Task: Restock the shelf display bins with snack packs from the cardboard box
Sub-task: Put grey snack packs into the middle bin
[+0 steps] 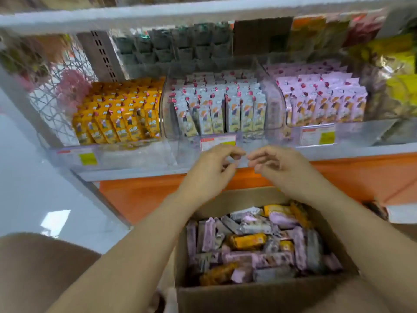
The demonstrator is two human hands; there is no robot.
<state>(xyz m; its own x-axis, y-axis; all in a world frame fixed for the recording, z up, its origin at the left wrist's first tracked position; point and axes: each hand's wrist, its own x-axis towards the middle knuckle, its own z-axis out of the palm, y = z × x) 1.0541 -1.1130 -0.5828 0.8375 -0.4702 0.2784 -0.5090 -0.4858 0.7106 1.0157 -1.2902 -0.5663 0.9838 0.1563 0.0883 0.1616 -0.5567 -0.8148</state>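
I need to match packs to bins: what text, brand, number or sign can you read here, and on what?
Nothing is legible; the picture is too blurred.
left price tag: red strip, yellow patch, print unreadable.
middle price tag: unreadable.
right price tag: unreadable.
yellow packs, grey packs, lilac packs: printing blurred, no brand readable.
loose packs in the cardboard box: blurred.

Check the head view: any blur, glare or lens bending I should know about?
Head view: back rows of packs smeared by blur; front middle bin packs clearer, print unreadable; shelf edge bows from the wide lens; bright glare on floor.
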